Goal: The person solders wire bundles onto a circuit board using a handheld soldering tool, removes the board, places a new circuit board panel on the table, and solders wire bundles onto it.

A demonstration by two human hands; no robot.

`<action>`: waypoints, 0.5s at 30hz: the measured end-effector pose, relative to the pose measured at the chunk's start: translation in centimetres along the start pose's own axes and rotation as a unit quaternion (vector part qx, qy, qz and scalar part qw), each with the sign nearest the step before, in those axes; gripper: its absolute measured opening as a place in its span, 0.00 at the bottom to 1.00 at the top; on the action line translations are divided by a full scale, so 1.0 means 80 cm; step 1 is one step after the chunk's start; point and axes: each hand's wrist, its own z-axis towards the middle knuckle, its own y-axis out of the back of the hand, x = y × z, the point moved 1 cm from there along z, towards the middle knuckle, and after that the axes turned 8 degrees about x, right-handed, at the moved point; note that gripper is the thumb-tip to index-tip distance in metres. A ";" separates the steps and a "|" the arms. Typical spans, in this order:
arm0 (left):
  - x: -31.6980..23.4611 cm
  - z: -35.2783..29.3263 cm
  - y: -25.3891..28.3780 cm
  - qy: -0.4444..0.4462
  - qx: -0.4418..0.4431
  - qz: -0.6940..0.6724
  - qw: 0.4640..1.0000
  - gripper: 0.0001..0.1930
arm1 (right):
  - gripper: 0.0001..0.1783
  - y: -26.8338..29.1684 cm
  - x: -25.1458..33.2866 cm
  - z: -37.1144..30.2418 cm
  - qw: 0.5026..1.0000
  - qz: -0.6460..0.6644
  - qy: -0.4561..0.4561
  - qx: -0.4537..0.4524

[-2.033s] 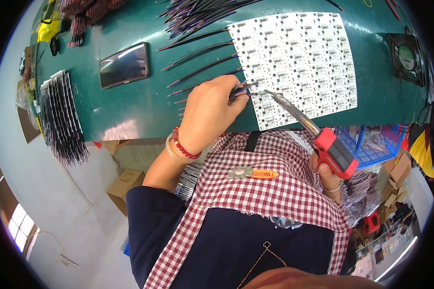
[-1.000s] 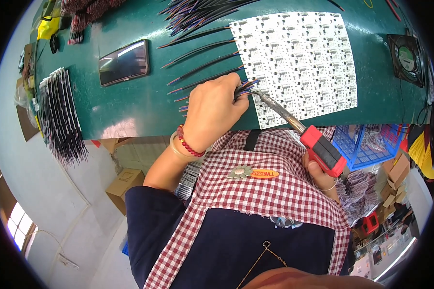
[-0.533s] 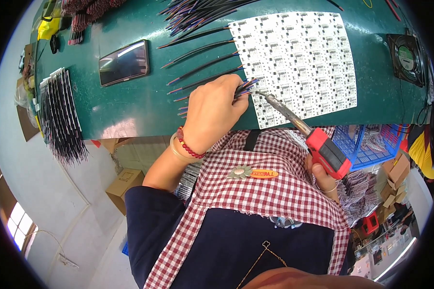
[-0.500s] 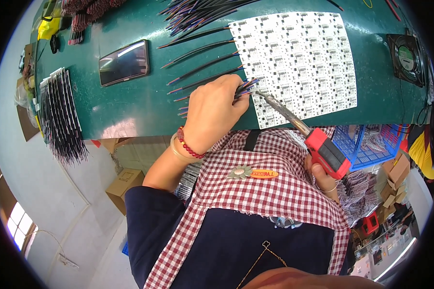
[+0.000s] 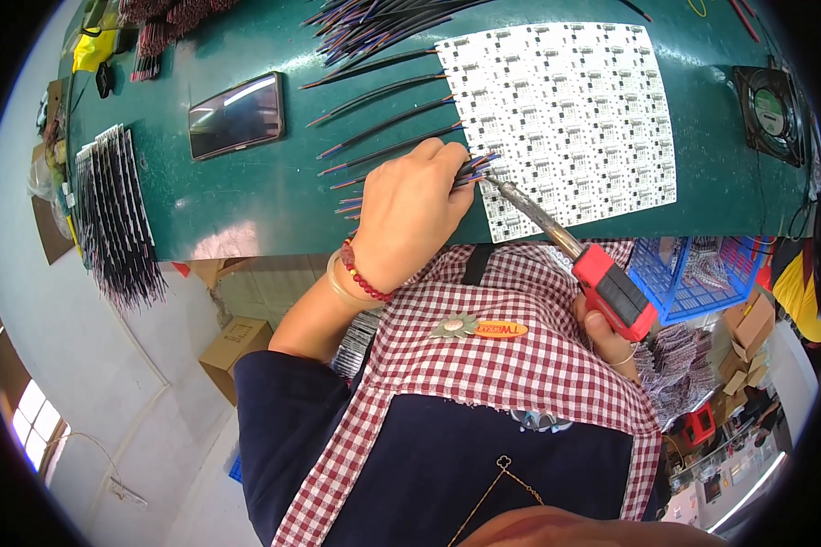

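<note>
My left hand (image 5: 413, 199) is closed around several black cables (image 5: 472, 170), whose thin coloured ends point right over the left edge of a white circuit board panel (image 5: 579, 114). In my right hand (image 5: 607, 337) is a soldering iron (image 5: 620, 296) with a red and black handle. Its metal tip meets the cable ends at the panel's edge; I cannot tell whether it touches the wire or the board. More black cables (image 5: 383, 118) run left from the panel's edge, farther away than my left hand.
A loose heap of black cables (image 5: 374, 32) lies at the far edge of the green table (image 5: 173, 210). To the left are a phone (image 5: 237, 117) and a bundle of wired strips (image 5: 114, 214) hanging over the edge. A fan (image 5: 773, 114) stands right, above a blue basket (image 5: 693, 278).
The cable ends in my left hand have moved slightly right over the panel. The soldering iron has shifted a little, its tip staying at the cable ends.
</note>
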 end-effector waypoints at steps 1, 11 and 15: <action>0.000 0.000 -0.001 -0.002 0.001 0.003 1.000 0.06 | 0.16 0.000 -0.001 0.000 1.000 0.015 -0.003 0.001; 0.001 0.001 -0.002 -0.010 -0.003 0.014 1.000 0.06 | 0.16 0.000 -0.006 -0.009 0.999 -0.028 0.018 -0.015; 0.001 0.002 -0.003 -0.009 0.000 0.021 1.000 0.07 | 0.18 0.008 -0.015 -0.019 0.993 0.110 -0.035 -0.013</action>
